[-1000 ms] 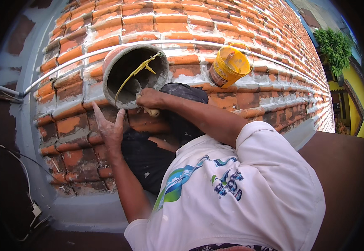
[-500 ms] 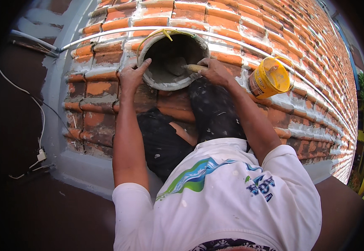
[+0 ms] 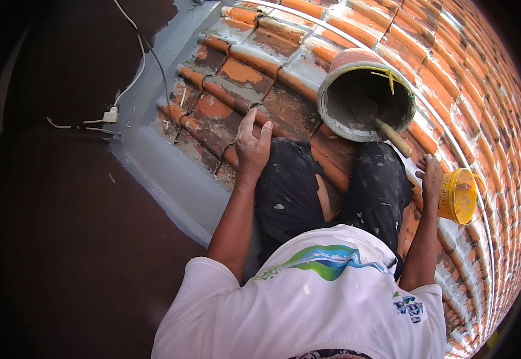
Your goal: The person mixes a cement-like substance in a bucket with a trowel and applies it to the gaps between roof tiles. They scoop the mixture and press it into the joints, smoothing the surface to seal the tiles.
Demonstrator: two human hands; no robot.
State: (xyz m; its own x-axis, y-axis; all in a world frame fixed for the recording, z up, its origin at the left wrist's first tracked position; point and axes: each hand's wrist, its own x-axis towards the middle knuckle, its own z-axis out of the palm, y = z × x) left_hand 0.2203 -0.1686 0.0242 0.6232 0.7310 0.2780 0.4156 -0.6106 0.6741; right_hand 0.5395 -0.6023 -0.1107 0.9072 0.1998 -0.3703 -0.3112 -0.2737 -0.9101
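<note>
A mortar-crusted bucket (image 3: 337,107) lies tipped on the tiled roof, its mouth turned toward me. Inside it rests a trowel (image 3: 394,139), with the wooden handle sticking out over the rim and the blade in the shaded grey interior. My left hand (image 3: 254,145) is raised above the tiles beside my knee, empty, thumb and fingers apart. On the other side, my right hand (image 3: 431,176) is lowered by the tiles between my leg and a small yellow pail (image 3: 450,194). Its fingers look loosely spread, and nothing shows in them.
Rows of orange roof tiles (image 3: 284,102), smeared with grey, slope around me. A white pipe (image 3: 452,140) crosses them past both containers. Grey coating (image 3: 170,173) edges a dark brown surface at left, where a white cable with a plug (image 3: 111,115) lies.
My left hand has come off the bucket rim. My right hand has let go of the trowel and moved down toward the yellow pail. The view has turned left.
</note>
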